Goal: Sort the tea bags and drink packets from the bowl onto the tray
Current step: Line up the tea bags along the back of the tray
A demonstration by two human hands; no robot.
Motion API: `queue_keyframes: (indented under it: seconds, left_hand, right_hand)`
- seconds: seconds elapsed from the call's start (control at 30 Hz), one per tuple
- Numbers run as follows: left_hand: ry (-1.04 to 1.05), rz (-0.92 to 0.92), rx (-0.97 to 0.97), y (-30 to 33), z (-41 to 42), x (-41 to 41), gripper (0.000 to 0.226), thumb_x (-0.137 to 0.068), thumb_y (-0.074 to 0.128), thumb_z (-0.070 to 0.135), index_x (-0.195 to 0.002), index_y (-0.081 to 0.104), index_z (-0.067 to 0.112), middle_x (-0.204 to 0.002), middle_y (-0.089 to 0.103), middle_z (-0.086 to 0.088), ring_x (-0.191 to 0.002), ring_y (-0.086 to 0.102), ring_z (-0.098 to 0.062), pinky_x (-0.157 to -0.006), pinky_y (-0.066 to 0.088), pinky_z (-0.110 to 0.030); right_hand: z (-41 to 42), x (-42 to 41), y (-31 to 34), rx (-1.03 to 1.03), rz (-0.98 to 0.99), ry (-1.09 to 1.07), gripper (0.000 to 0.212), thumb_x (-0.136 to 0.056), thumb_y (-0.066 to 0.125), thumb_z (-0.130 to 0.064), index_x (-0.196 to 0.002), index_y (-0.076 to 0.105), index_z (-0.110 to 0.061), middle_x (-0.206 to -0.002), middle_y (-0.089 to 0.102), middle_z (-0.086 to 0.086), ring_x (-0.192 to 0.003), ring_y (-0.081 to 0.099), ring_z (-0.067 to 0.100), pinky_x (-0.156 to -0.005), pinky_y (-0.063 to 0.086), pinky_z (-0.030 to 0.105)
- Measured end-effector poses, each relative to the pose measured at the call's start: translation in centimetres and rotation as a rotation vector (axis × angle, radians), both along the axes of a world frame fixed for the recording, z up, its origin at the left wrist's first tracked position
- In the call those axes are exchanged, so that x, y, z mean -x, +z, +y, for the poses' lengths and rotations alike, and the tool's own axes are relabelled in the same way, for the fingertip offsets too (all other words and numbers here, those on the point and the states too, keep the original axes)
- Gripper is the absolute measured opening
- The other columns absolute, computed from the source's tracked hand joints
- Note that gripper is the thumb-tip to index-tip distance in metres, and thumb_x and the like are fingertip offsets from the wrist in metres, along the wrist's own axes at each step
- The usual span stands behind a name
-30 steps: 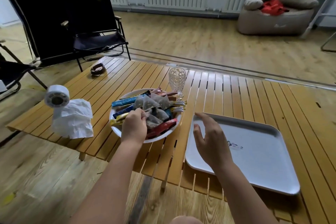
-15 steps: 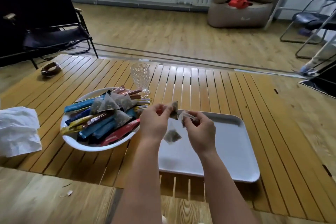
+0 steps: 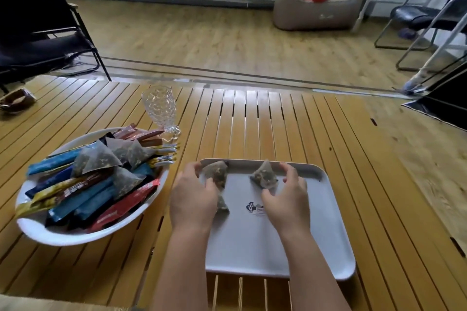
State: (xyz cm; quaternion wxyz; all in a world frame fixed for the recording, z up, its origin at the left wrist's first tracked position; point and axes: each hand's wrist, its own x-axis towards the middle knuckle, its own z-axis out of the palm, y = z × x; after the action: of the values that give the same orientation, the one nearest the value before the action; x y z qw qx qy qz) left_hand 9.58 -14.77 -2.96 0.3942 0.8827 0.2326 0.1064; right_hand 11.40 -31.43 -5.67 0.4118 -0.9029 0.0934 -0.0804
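Note:
A white bowl [image 3: 50,237] on the left holds several stick drink packets [image 3: 83,199] in blue, red, yellow and brown, with pyramid tea bags [image 3: 97,159] on top. To its right lies a white tray [image 3: 252,247]. My left hand [image 3: 192,199] rests at the tray's far left corner, pinching a pyramid tea bag [image 3: 214,174]. A second small tea bag [image 3: 223,206] lies on the tray, half hidden by that hand. My right hand [image 3: 288,199] holds another pyramid tea bag [image 3: 264,177] between thumb and fingers, its base touching the tray.
A clear patterned glass [image 3: 159,106] stands just behind the bowl. A small brown object [image 3: 15,101] sits at the far left of the slatted wooden table [image 3: 265,129]. A black folding chair [image 3: 45,43] stands beyond the table's left corner.
Both hands have dropped from above the tray down onto its far part with the tea bags. One small tea bag now lies on the tray under my left hand.

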Motion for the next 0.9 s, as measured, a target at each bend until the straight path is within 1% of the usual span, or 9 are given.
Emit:
queue_keyframes:
  seconds: [0.1, 0.2, 0.27, 0.33, 0.43, 0.53, 0.6, 0.77, 0.9]
  left_hand:
    - [0.043, 0.057, -0.05, 0.1, 0.0, 0.4, 0.033, -0.093, 0.06, 0.035, -0.121, 0.052, 0.02, -0.102, 0.061, 0.001, -0.086, 0.055, -0.015, -0.066, 0.044, -0.027]
    - [0.006, 0.078, -0.076, 0.1, -0.3, -0.5, 0.042, -0.088, 0.066, 0.036, -0.124, 0.048, 0.022, -0.099, 0.056, 0.001, -0.086, 0.052, -0.015, -0.068, 0.042, -0.029]
    - [-0.032, 0.103, -0.052, -0.2, -0.7, -1.4, 0.046, -0.087, 0.068, 0.032, -0.126, 0.047, 0.026, -0.103, 0.058, 0.0, -0.087, 0.049, -0.015, -0.068, 0.039, -0.027]
    - [-0.032, 0.084, -0.08, -0.7, -0.7, -2.0, 0.021, -0.09, 0.064, 0.027, -0.11, 0.057, 0.023, -0.097, 0.065, -0.001, -0.082, 0.054, -0.016, -0.057, 0.036, -0.023]
    - [0.051, -0.023, -0.044, -0.9, 0.2, -2.0, 0.009, -0.094, 0.058, 0.022, -0.097, 0.063, 0.015, -0.085, 0.064, -0.002, -0.082, 0.062, -0.022, -0.055, 0.041, -0.023]
    - [0.039, -0.069, 0.14, 0.1, 1.0, -1.3, 0.037, -0.093, 0.062, 0.019, -0.127, 0.049, 0.018, -0.095, 0.061, 0.0, -0.085, 0.063, -0.02, -0.06, 0.047, -0.023]
    - [-0.013, -0.046, 0.165, 0.6, 1.1, -0.3, 0.049, -0.09, 0.065, 0.019, -0.131, 0.04, 0.027, -0.1, 0.061, 0.003, -0.086, 0.063, -0.016, -0.063, 0.05, -0.026]
    - [-0.141, 0.288, -0.051, 0.5, 0.7, 2.2, 0.066, -0.072, 0.078, 0.046, -0.126, 0.044, 0.029, -0.115, 0.051, 0.004, -0.099, 0.054, -0.014, -0.074, 0.043, -0.029]
    - [-0.102, 0.309, -0.048, 0.3, 0.9, 2.4, 0.024, -0.084, 0.071, 0.037, -0.099, 0.06, 0.023, -0.099, 0.059, 0.004, -0.084, 0.057, -0.012, -0.067, 0.048, -0.027]
  right_hand:
    - [-0.2, -0.3, -0.3, 0.007, 0.0, -0.028, 0.033, -0.086, 0.067, -0.024, -0.118, 0.059, -0.025, -0.103, 0.064, 0.002, -0.085, 0.059, 0.016, -0.071, 0.052, 0.033]
    - [0.6, -0.5, -0.5, -0.011, 0.028, -0.031, 0.011, -0.088, 0.063, -0.026, -0.093, 0.072, -0.021, -0.086, 0.073, 0.0, -0.083, 0.065, 0.019, -0.071, 0.05, 0.027]
    - [1.3, -0.6, -0.4, -0.056, 0.046, -0.018, 0.015, -0.086, 0.066, -0.032, -0.076, 0.072, -0.023, -0.073, 0.071, -0.005, -0.075, 0.064, 0.016, -0.065, 0.047, 0.025]
    - [2.0, -0.6, -0.5, -0.107, 0.058, 0.05, 0.02, -0.082, 0.07, -0.037, -0.068, 0.069, -0.023, -0.064, 0.068, -0.01, -0.067, 0.064, 0.011, -0.062, 0.048, 0.024]
    - [2.7, -0.4, -0.2, -0.15, 0.035, 0.135, 0.018, -0.076, 0.077, -0.037, -0.082, 0.065, -0.025, -0.07, 0.066, -0.012, -0.066, 0.061, 0.0, -0.057, 0.046, 0.011]
    - [2.4, -0.6, 0.2, -0.214, -0.023, 0.046, 0.027, -0.078, 0.073, -0.039, -0.093, 0.056, -0.024, -0.079, 0.062, -0.008, -0.072, 0.06, 0.008, -0.057, 0.041, 0.013]
    - [2.3, -0.7, 0.2, -0.224, -0.043, 0.012, 0.025, -0.082, 0.069, -0.035, -0.098, 0.054, -0.024, -0.085, 0.062, -0.006, -0.076, 0.059, 0.013, -0.059, 0.04, 0.014]
    - [3.7, -0.2, -0.9, 0.017, 0.003, 0.227, 0.042, -0.08, 0.067, -0.019, -0.121, 0.055, -0.024, -0.102, 0.057, -0.003, -0.09, 0.056, 0.014, -0.077, 0.045, 0.022]
    - [4.7, -0.7, -1.1, 0.117, 0.006, 0.172, 0.008, -0.085, 0.064, -0.021, -0.091, 0.07, -0.02, -0.083, 0.068, 0.002, -0.079, 0.063, 0.019, -0.068, 0.045, 0.026]
